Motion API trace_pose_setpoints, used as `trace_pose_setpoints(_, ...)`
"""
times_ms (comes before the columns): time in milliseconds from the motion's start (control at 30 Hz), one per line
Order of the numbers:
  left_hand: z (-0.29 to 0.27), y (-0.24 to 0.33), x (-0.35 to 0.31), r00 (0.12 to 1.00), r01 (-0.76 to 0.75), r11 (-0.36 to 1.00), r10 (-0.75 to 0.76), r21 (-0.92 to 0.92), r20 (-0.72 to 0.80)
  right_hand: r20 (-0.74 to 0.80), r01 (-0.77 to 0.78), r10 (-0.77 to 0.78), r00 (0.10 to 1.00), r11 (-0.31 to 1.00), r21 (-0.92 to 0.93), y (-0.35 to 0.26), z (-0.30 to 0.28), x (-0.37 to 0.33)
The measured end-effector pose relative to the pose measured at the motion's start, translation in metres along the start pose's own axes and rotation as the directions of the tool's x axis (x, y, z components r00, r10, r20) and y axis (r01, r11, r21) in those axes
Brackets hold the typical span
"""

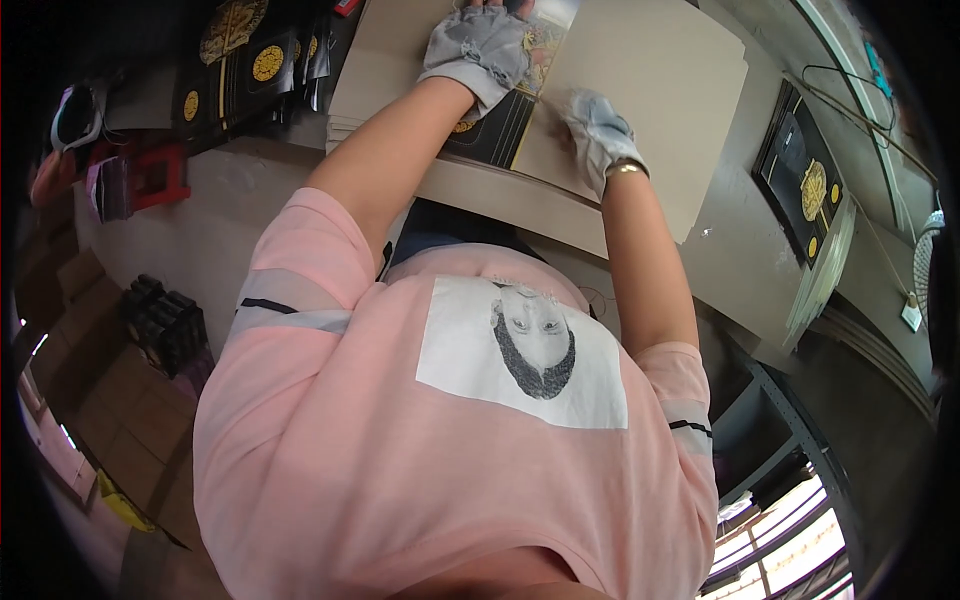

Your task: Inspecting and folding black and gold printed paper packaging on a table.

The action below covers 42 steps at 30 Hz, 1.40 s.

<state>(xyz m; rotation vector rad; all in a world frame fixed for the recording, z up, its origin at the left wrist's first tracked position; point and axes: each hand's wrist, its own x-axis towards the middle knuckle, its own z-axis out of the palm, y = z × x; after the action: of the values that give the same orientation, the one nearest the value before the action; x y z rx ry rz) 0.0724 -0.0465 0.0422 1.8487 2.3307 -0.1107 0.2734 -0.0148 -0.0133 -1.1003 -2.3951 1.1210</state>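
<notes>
My left hand [478, 52], in a grey-white fingerless glove, lies flat over a black printed sheet [490, 132] with gold lines and a colourful patterned part. Its fingertips stretch apart to the top edge of the view. The sheet rests on large grey-beige cardboard sheets [660, 75]. Just right of the printed sheet, my right hand [603, 140], gloved likewise and with a gold band at the wrist, is on or just above the cardboard. Motion smears its fingers, so their pose is unclear.
Black-and-gold printed pieces [245, 75] lie at the far left, near a red plastic holder [165, 175]. On the right is a stack of black-and-gold printed sheets [800, 170]. A wire [850, 100] hangs at the upper right. Dark bundles [165, 325] sit at lower left.
</notes>
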Motion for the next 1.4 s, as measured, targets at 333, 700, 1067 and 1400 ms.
trace_pose_setpoints(333,0.033,-0.015,0.0,0.983,-0.042,0.999,0.045,0.023,-0.176,0.253,-0.467,0.442,0.861,0.883,0.047,0.011,0.03,0.027)
trace_pose_setpoints(700,0.084,-0.042,-0.093,0.774,-0.439,0.881,0.272,-0.177,-0.571,0.094,-0.306,0.337,0.937,0.919,-0.247,0.024,0.046,0.029)
trace_pose_setpoints(1067,0.067,-0.032,-0.104,0.818,-0.407,0.894,0.265,-0.187,-0.51,0.11,-0.35,0.377,0.92,0.914,-0.208,0.009,0.035,0.026)
trace_pose_setpoints(1400,0.096,-0.036,-0.1,0.946,-0.178,0.982,0.189,0.065,-0.264,0.259,-0.471,0.501,0.826,0.865,-0.171,-0.005,0.028,0.025)
